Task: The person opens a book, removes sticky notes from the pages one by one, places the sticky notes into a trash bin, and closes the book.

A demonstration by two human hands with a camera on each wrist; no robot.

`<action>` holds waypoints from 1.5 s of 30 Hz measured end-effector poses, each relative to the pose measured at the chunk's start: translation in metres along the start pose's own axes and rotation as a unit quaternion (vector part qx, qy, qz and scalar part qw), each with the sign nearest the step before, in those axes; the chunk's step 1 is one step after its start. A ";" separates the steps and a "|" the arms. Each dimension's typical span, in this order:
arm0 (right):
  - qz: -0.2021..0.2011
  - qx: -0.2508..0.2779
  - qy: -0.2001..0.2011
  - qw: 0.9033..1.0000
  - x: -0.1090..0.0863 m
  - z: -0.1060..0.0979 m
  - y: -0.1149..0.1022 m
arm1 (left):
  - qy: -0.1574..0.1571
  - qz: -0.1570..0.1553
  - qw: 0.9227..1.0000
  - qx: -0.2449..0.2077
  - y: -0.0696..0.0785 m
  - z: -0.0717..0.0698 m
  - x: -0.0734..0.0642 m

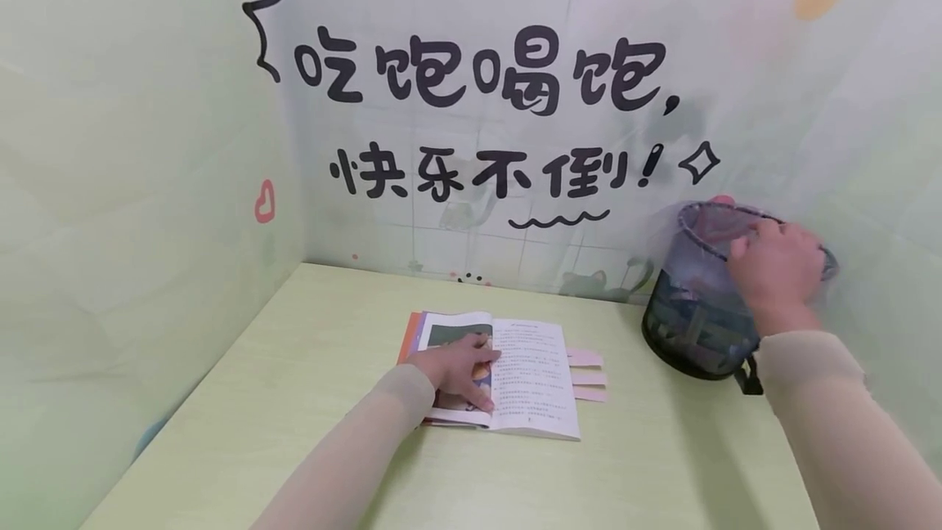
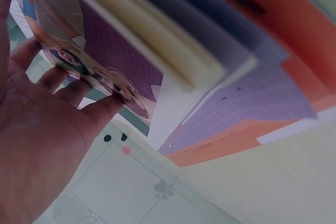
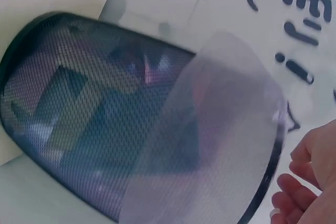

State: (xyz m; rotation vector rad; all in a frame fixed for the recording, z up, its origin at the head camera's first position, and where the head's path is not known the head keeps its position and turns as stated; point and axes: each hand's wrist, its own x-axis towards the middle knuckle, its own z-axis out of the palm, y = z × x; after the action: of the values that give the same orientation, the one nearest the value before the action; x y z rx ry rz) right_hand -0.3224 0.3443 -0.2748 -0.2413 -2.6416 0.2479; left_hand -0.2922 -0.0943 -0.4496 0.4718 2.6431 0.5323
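An open book [image 1: 533,379] lies on the table, with printed text on its right page and a coloured picture on its left. My left hand [image 1: 462,370] rests on the left page near the spine, fingers spread. In the left wrist view, the fingers of the left hand [image 2: 58,103] lie against the picture page. Pink paper strips [image 1: 589,393] stick out from the book's right side. Over the rim of a dark mesh bin [image 1: 695,309] is my right hand [image 1: 780,264]. The right wrist view shows the right hand [image 3: 304,182] with loosely curled fingers and nothing visible between them.
A translucent plastic liner [image 3: 226,108] is folded over the bin's rim, and shapes show through its mesh. The bin stands at the back right, by the printed wall sheet [image 1: 478,252]. Pale green table surface [image 1: 294,399] extends left of the book.
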 end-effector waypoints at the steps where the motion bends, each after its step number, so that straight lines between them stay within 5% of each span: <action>1: -0.016 0.007 0.016 1.000 -0.003 0.004 -0.005 | 0.000 -0.002 1.000 -0.002 0.000 0.000 0.001; 6: -0.086 0.039 0.039 0.995 -0.023 0.029 -0.037 | 0.000 -0.013 1.000 -0.008 -0.002 0.001 0.005; 13: -0.134 0.059 -0.003 0.989 -0.056 0.073 -0.066 | 0.003 0.002 1.000 -0.013 -0.001 0.001 0.001; 23: -0.114 0.062 -0.123 0.984 -0.104 0.129 -0.090 | 0.008 0.009 1.000 -0.006 -0.002 0.001 -0.001; 31: -0.101 0.012 -0.237 0.966 -0.141 0.159 -0.111 | 0.008 0.003 1.000 -0.013 -0.002 0.002 0.000; 45: -0.080 -0.019 -0.250 0.965 -0.163 0.173 -0.128 | 0.012 0.004 1.000 -0.011 -0.005 0.004 0.002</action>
State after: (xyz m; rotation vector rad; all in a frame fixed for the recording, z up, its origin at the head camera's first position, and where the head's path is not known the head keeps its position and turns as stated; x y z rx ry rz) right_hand -0.2781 0.1634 -0.4696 0.0325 -3.1479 0.2260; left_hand -0.2937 -0.0969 -0.4563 0.4712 2.6560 0.5731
